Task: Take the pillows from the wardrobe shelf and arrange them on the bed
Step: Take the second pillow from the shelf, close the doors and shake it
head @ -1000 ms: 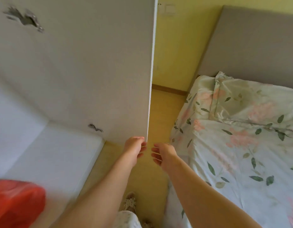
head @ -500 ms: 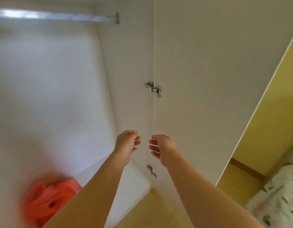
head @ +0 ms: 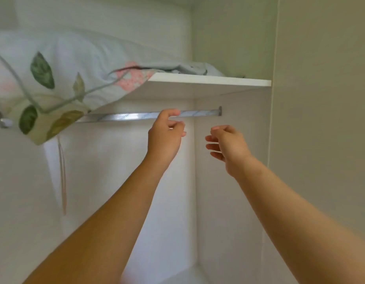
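Note:
A pale pillow printed with green leaves and pink flowers lies on the white wardrobe shelf; its left part hangs over the shelf's front edge. My left hand is raised below the shelf, in front of the metal hanging rail, with loosely curled fingers that hold nothing. My right hand hovers beside it to the right, fingers apart and empty. Both hands are below the pillow and do not touch it.
The wardrobe's right side panel and its open door stand at the right. A thin cord dangles from the pillow area down the back wall.
The view has swung from the bed and floor up into the wardrobe. Both hands have risen from low by the door edge to just under the shelf.

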`<action>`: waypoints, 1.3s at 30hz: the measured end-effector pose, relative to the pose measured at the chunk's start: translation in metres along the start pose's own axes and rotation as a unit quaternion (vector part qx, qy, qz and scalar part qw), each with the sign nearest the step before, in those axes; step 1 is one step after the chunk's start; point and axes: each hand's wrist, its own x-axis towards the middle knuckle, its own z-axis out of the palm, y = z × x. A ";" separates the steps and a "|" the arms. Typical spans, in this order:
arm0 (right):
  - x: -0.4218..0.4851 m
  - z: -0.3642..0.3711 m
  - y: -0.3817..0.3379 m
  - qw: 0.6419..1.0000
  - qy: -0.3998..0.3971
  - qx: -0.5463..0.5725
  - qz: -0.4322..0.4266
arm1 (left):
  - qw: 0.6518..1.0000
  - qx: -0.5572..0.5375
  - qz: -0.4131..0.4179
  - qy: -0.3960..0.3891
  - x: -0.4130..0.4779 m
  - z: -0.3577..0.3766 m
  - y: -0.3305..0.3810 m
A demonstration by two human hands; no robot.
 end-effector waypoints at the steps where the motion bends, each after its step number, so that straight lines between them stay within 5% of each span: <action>1: 0.005 0.008 -0.011 1.000 0.005 -0.004 -0.030 | 0.999 0.017 0.041 0.012 0.010 -0.009 0.008; 6: 0.032 0.048 -0.055 0.989 0.009 -0.018 -0.150 | 0.947 0.175 0.246 0.110 0.045 -0.053 0.045; 11: 0.054 0.091 -0.090 0.949 -0.017 -0.118 -0.293 | 0.753 0.476 0.400 0.214 0.082 -0.099 0.064; 14: 0.075 0.105 -0.105 0.905 -0.002 -0.217 -0.367 | 0.708 0.596 0.335 0.177 0.101 -0.119 0.077; 19: 0.110 0.114 -0.109 0.858 -0.032 -0.389 -0.333 | 0.659 0.737 0.104 0.109 0.128 -0.136 0.081; 24: 0.120 0.115 -0.110 0.838 -0.027 -0.417 -0.349 | 0.731 0.661 0.064 0.156 0.136 -0.136 0.080; 28: 0.120 0.112 -0.105 0.838 -0.021 -0.403 -0.368 | 0.703 0.656 0.137 0.239 0.136 -0.128 0.079; 36: 0.107 0.089 -0.105 0.878 -0.056 -0.312 -0.360 | 0.720 0.562 0.225 0.339 0.089 -0.138 0.099; 39: 0.096 0.082 -0.104 0.858 -0.027 -0.328 -0.394 | 0.730 0.542 0.242 0.338 0.057 -0.154 0.108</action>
